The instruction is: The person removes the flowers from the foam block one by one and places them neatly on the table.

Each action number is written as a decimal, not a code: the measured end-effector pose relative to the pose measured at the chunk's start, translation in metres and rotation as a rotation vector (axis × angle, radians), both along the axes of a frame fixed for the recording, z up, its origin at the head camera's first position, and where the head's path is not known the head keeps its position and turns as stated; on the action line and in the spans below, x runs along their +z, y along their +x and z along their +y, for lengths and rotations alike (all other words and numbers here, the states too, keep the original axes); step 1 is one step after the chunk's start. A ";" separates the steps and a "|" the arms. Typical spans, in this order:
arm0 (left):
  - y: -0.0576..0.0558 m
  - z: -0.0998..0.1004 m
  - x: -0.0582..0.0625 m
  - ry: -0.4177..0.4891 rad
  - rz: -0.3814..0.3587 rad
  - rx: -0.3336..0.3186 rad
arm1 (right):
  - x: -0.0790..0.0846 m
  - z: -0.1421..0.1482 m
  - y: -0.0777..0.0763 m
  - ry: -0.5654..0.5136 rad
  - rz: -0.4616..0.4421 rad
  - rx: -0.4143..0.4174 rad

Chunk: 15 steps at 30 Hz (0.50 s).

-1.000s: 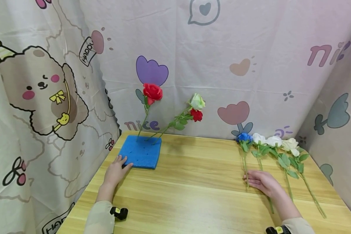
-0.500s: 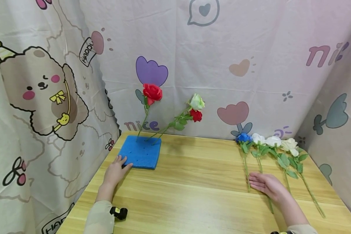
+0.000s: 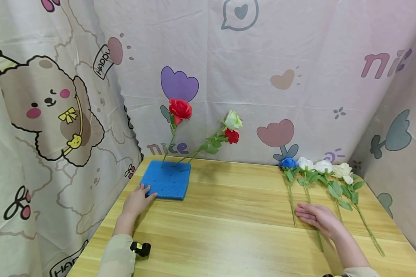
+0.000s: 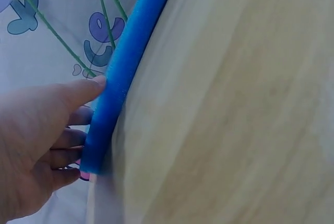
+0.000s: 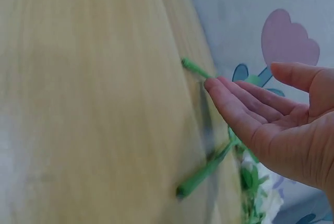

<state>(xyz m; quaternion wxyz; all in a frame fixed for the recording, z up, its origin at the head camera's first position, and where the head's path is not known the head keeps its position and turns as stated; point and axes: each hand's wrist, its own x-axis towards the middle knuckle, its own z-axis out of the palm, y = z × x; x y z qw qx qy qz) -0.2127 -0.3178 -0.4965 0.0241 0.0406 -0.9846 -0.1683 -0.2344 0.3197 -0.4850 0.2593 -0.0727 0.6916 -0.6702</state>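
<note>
My left hand (image 3: 135,202) rests on the near left corner of a blue foam block (image 3: 171,179), thumb at its front edge. The left wrist view shows the thumb and fingers touching the foam (image 4: 117,85). Standing in it are a large red rose (image 3: 180,110), a pale green-white rose (image 3: 233,120) and a small red rose (image 3: 232,136); the latter two lean right. My right hand (image 3: 320,219) is held with straight fingers over a white rose's stem (image 3: 319,240), fingertips beside the stem of a blue rose (image 3: 289,163). Nothing is in its grasp.
On the right of the wooden table (image 3: 222,231) lie white roses (image 3: 306,164) (image 3: 324,166) and a cream rose (image 3: 343,171), heads toward the back. A printed curtain (image 3: 208,69) hangs behind the table and at both sides.
The right hand's fingers have left the blue rose's stem and straightened, and the hand has shifted slightly right. The left hand stays on the foam block.
</note>
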 end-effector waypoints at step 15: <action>-0.004 0.008 0.014 -0.082 -0.096 0.002 | 0.021 -0.049 -0.013 0.047 0.112 -0.039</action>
